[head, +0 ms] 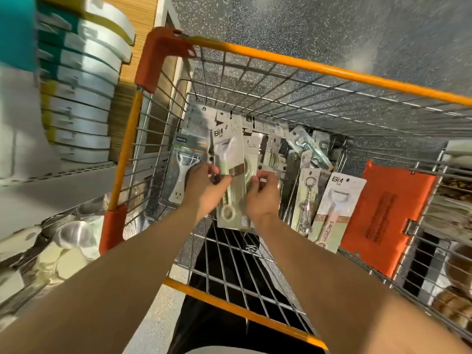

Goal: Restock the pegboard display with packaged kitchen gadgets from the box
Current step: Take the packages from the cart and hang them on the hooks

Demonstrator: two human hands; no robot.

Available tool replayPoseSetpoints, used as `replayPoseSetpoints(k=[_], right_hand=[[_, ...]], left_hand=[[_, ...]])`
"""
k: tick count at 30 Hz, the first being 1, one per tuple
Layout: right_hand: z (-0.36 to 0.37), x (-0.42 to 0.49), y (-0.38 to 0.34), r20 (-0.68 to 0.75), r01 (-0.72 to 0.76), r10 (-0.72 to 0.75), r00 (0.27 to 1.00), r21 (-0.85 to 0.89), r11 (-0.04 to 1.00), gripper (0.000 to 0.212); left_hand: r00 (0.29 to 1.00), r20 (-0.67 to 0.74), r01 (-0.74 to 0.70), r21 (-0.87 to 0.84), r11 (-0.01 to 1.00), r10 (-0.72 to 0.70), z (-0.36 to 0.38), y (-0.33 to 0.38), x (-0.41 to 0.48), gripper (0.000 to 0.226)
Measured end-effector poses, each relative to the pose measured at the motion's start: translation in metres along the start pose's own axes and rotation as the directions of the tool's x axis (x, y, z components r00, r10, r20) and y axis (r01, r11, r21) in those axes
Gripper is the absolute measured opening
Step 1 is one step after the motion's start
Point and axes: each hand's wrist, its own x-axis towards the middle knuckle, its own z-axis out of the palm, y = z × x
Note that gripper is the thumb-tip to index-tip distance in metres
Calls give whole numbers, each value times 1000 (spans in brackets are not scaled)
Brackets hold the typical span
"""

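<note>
One wire cart (306, 63) with an orange rim holds a loose row of carded kitchen gadgets (306, 198) at its far end. Upright in front of them is a packaged peeler (235, 162), its edges pinched by the left hand (204, 186) and right hand (264, 198), close together.

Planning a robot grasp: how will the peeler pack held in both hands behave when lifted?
Peeler pack: probably light; left hand and right hand just pinch it. Thin card, so likely bendy. Glossy plastic front may slip.
</note>
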Motion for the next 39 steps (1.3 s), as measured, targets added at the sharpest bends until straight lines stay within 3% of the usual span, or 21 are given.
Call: replayPoseSetpoints(k=[2,6,10,14,19,22,24,26,29,33,39], right_hand=[[-1,-1,2,40,-54,51,998,82,995,14],[-10,-1,8,95,-159,142,985,203,966,6],[-15,-1,12,92,-159,143,985,210,965,9],[-18,2,14,123,-193,166,978,257,947,8],[-18,8,15,123,-237,207,971,325,916,10],[-23,9,17,192,-290,237,952,326,900,13],[-28,11,18,166,-236,204,965,206,950,17],[-32,12,22,51,-146,146,988,8,989,18],[-31,15,28,-70,-151,142,987,-146,978,17],[-22,19,31,22,-223,230,973,-158,962,10],[-17,24,25,7,-238,239,971,-69,969,3]], left_hand=[[999,18,46,-50,998,-46,3,0,-1,28],[992,63,118,-146,982,-110,0,4,-3,77],[965,209,192,-155,969,-158,3,16,-6,34],[930,297,301,-279,912,-217,9,23,-6,92],[928,283,325,-306,895,-241,21,27,0,90],[936,245,319,-295,901,-251,22,21,8,103],[942,236,300,-261,917,-241,23,19,10,100],[947,230,275,-223,935,-223,23,21,9,79],[953,203,265,-201,943,-224,28,5,17,65],[956,179,267,-201,943,-232,28,1,17,61],[947,179,308,-263,914,-267,20,-2,20,54]])
